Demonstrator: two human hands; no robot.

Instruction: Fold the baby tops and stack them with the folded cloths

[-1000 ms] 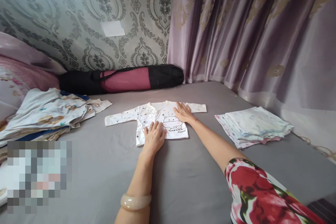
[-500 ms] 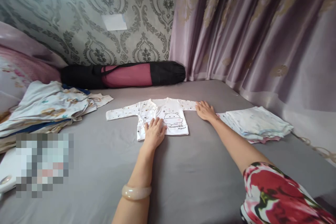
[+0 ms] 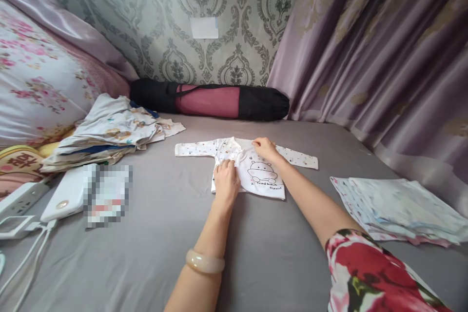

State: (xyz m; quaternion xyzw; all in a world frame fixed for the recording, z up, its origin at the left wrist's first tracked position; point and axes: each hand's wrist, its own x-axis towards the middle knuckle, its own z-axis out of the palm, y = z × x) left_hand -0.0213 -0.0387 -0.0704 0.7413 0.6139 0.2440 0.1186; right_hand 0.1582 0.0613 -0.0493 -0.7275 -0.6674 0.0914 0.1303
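Observation:
A small white baby shirt [image 3: 261, 187] lies spread on the grey bed sheet, printed with a cartoon hippo and lettering; both sleeves stretch outward. My left hand [image 3: 226, 179], with a pale bangle on the wrist, has its fingers curled onto the shirt's front, left of the hippo, and appears to grip the cloth there. At the neckline near the shoulder, my right hand [image 3: 266, 149] pinches the fabric between thumb and fingers. Its fingertips are partly hidden.
Folded baby clothes [image 3: 405, 209] are stacked at right, and a looser clothes pile [image 3: 113, 126] lies at left. Nearby sit a white power bank [image 3: 71, 192], cables and a power strip [image 3: 24, 200]. A black and maroon rolled bag [image 3: 208, 101] lies along the wall.
My right hand has moved left from the sleeve end to the shirt's neckline and closed there. My left hand's fingers have drawn together on the front. The view has turned left.

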